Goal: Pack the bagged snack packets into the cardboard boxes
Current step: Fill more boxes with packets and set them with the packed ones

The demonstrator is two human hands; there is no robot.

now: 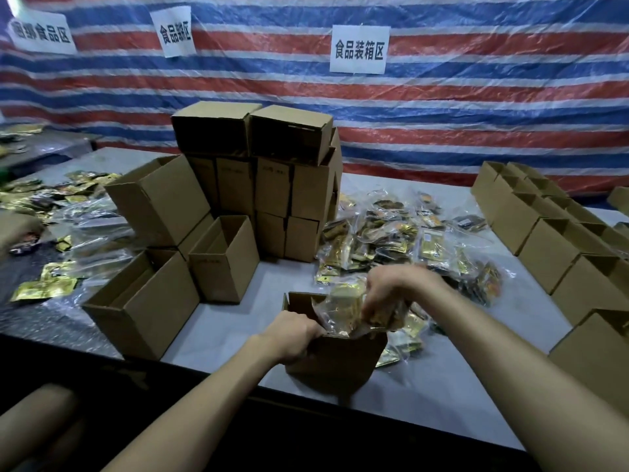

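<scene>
Both hands are at the small cardboard box [335,361] that stands in the near middle of the table [238,321]. My left hand [292,337] grips the box's left rim, fingers curled over the edge. My right hand [388,296] comes in from the right and is clenched round the top of a clear bag of snack packets [342,310]. That bag stands partly inside the open top of the box, with its crumpled upper part above the rim; I cannot tell how deep it sits.

Just right of the box and beyond it, a pile of bagged packets [401,233] spreads over the table, with gold and dark wrappers showing through the clear plastic. On the far side of the box rises a stack of closed boxes [272,178], two of them sitting on top. To the left stand three open boxes [143,304], the farthest one tilted against the stack. Along the right edge a row of open boxes [551,233] runs from near to far.

On the far left, loose gold packets [44,289] and more clear bags lie scattered. A striped tarp [476,107] in red, white and blue hangs behind the table, with white paper signs [359,49] stuck on it. At the near left, below the table edge, I see a cardboard tube [34,413].
</scene>
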